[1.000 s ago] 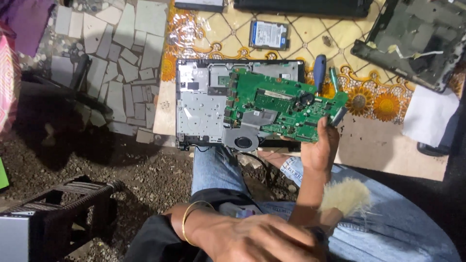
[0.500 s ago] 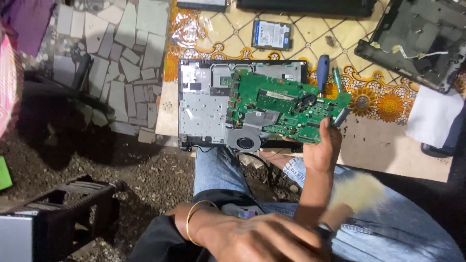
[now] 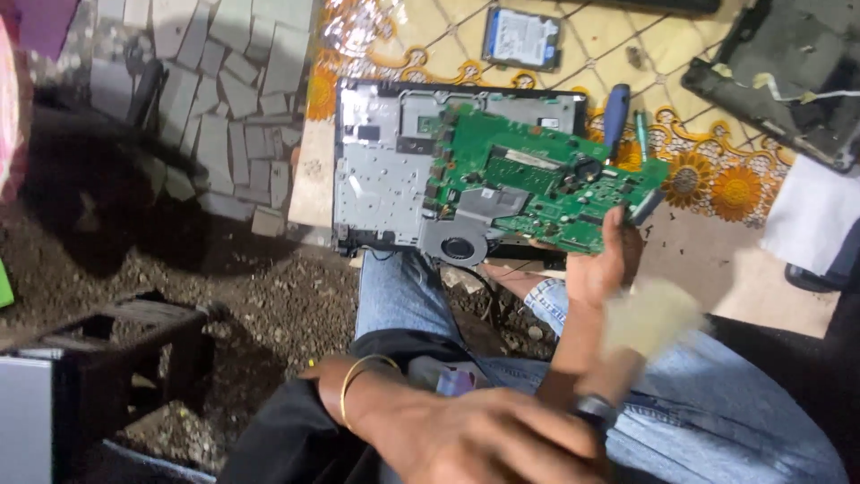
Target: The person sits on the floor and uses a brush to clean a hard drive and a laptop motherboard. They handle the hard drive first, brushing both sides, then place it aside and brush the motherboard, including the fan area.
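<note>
Nearest the camera, the left hand [image 3: 475, 439] with a gold bangle [image 3: 363, 381] on its wrist has its fingers closed around the handle of a brush [image 3: 640, 327]; the pale bristles are blurred and now stand just below the right hand, slightly higher and further right than half a second ago. The person's knees in blue jeans [image 3: 403, 291] lie just below the circuit board.

The right hand [image 3: 605, 264] grips the lower right edge of the green circuit board [image 3: 542, 179], thumb on top, fingers curled beneath. The board tilts up off the grey metal laptop chassis [image 3: 381, 175], its round fan [image 3: 457, 246] at the lower left corner. Board and hand sit almost as they did in the earlier frame; the whole view has shifted only a little.

Just right of the board's top corner lie a blue-handled screwdriver [image 3: 616, 112] and a smaller green one [image 3: 641, 124] on the yellow patterned cloth [image 3: 708, 184] covering the surface. Beyond the board, a hard drive [image 3: 522, 38] rests on the same cloth. Far right of the board sits a dark laptop shell [image 3: 788, 76]. Left of the chassis, loose grey keyboard keys [image 3: 233, 81] are spread on the ground, and a dark box [image 3: 116, 358] stands lower left.
</note>
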